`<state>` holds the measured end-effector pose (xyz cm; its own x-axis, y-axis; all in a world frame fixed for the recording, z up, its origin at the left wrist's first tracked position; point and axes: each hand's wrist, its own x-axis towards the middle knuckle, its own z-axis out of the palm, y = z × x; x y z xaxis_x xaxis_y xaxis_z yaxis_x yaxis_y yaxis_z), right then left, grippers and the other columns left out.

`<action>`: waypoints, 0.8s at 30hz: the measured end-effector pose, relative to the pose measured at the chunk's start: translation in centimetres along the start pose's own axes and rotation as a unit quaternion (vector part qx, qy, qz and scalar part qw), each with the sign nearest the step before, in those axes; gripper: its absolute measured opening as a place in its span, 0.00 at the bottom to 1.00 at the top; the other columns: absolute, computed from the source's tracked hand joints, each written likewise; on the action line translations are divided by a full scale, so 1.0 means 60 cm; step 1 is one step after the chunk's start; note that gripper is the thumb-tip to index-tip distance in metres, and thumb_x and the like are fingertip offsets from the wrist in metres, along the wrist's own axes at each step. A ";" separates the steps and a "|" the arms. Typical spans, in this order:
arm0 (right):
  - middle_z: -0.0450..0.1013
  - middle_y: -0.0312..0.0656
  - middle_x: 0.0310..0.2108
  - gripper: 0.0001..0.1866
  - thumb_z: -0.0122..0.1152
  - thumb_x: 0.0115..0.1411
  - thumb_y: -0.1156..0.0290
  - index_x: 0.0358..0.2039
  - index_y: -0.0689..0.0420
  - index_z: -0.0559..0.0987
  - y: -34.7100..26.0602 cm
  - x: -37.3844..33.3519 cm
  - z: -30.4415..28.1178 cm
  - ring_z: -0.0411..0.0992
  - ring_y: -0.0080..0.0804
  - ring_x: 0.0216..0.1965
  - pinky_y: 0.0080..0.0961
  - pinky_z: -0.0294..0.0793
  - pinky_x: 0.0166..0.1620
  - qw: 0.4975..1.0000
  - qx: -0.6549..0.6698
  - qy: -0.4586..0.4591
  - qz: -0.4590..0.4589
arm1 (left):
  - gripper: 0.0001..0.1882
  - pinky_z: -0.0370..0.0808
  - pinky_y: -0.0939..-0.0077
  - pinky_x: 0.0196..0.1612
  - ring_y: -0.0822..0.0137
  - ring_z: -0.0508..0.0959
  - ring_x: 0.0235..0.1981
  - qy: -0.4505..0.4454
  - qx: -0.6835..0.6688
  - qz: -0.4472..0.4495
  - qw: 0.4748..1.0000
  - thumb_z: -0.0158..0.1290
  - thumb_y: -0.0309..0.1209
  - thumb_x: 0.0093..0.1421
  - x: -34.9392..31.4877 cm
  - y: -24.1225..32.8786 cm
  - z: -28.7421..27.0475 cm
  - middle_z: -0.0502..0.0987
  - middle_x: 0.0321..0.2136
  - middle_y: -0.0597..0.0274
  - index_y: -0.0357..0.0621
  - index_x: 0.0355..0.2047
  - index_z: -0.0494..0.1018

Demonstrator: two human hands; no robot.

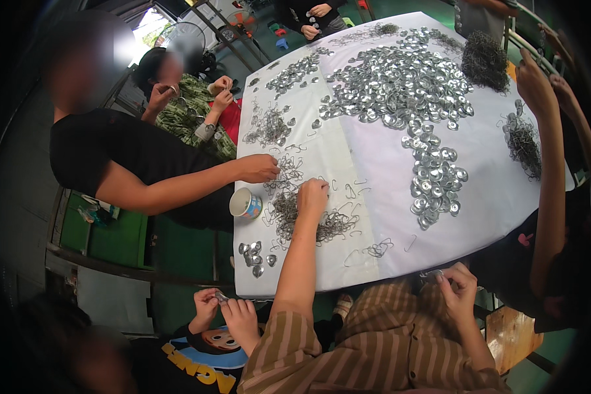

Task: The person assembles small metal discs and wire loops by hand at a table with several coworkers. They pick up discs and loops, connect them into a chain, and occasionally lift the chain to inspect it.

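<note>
My left hand [312,194] reaches out over the bench [492,190], fingers curled down onto the wire hooks [308,223], pinching into the pile right beneath it. My right hand [456,289] sits at the near edge, pinched on a small metal piece [433,274]. I judge the work far from finished: a big heap of discs [400,85] remains well beyond my left hand.

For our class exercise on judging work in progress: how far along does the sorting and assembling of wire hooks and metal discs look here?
Early or midway, I'd judge. Done: no finished pile is clearly visible. In hand: the left hand reaches into the wire hooks; the right hand holds a small metal piece at the table edge. Left: the big heap of metal discs.
</note>
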<state>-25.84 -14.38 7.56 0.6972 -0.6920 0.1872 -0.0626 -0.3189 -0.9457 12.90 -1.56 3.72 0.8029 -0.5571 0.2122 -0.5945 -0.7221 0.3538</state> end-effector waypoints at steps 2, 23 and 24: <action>0.68 0.38 0.19 0.02 0.63 0.50 0.79 0.26 0.63 0.80 0.000 -0.003 0.000 0.66 0.24 0.22 0.20 0.61 0.26 1.000 0.001 0.003 0.004 | 0.07 0.75 0.60 0.39 0.49 0.78 0.33 -0.032 -0.027 -0.030 0.999 0.57 0.31 0.52 -0.001 0.023 0.010 0.79 0.29 0.50 0.43 0.27 0.81; 0.68 0.39 0.19 0.02 0.63 0.51 0.80 0.27 0.63 0.81 0.013 0.008 0.000 0.65 0.24 0.19 0.21 0.62 0.23 0.998 0.043 0.041 -0.002 | 0.03 0.71 0.74 0.34 0.67 0.75 0.27 -0.135 -0.348 0.050 0.927 0.51 0.24 0.59 -0.091 0.194 -0.006 0.76 0.26 0.62 0.38 0.32 0.71; 0.68 0.39 0.19 0.02 0.63 0.51 0.80 0.27 0.63 0.81 0.013 0.012 0.003 0.65 0.24 0.18 0.21 0.62 0.23 0.998 0.055 0.031 -0.001 | 0.02 0.70 0.77 0.36 0.71 0.73 0.29 -0.178 -0.417 0.052 0.890 0.51 0.23 0.59 -0.129 0.213 -0.030 0.74 0.28 0.64 0.38 0.33 0.71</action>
<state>-25.24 -15.02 6.91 0.6519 -0.7307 0.2027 0.0209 -0.2500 -0.9680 -0.81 -5.76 8.22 0.5915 -0.8056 0.0336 -0.3059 -0.1856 0.9338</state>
